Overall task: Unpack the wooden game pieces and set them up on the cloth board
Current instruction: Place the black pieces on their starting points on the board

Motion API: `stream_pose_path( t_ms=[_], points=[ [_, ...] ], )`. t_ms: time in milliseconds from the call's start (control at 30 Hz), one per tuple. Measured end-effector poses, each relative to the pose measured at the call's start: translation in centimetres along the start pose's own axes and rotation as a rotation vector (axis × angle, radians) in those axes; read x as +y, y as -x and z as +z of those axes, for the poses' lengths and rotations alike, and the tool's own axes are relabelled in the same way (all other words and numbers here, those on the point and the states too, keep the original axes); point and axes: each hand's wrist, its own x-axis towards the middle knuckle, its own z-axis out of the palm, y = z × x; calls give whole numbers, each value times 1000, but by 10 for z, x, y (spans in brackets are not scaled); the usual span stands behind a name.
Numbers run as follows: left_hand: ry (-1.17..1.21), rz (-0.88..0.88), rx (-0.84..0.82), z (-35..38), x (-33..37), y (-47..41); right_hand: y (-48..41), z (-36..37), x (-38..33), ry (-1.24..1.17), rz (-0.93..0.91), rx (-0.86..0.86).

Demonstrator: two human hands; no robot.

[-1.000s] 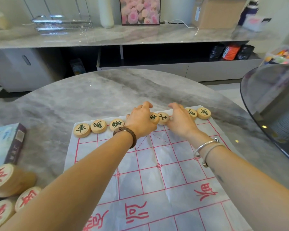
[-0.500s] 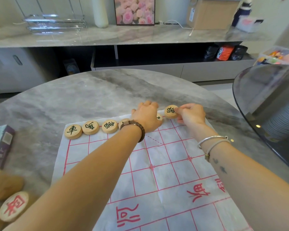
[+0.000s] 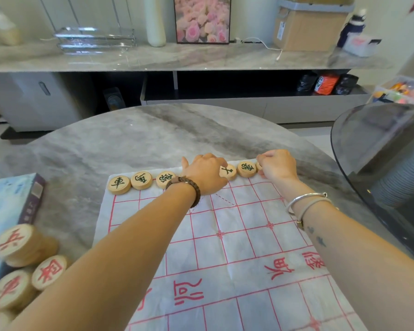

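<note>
A white cloth board [image 3: 225, 235] with red grid lines lies on the round marble table [image 3: 134, 144]. Along its far edge sits a row of round wooden pieces with dark characters: three at the left [image 3: 118, 184] [image 3: 141, 179] [image 3: 166, 179] and two right of centre [image 3: 228, 172] [image 3: 246, 168]. My left hand [image 3: 206, 173] lies knuckles-up over the middle of the row; its fingertips and whatever is under it are hidden. My right hand [image 3: 276, 167] pinches a mostly hidden piece [image 3: 258, 166] at the row's right end.
Red-lettered wooden pieces [image 3: 17, 242] [image 3: 49, 271] are piled at the lower left beside the game box [image 3: 10, 199]. A dark glass turntable [image 3: 380, 151] overhangs the table at the right. A marble sideboard [image 3: 177, 56] stands behind.
My right hand has let go of the piece it held beside the centre and shifted right, now pinching another piece at the row's end. My left hand stays over the middle.
</note>
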Motion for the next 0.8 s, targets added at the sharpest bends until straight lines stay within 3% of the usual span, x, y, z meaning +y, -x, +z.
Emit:
stream_pose_path(
  t_ms=[100,367,800],
  points=[
    [14,-17,71,-22,3,31,30,-7,-17,-36,15,-51],
    [67,-41,165,-49,-9,157,180,17,-48,-33,-74,-425],
    [184,-255,313,-33,-105,309,340,75,-31,69,-291,-611]
  ],
)
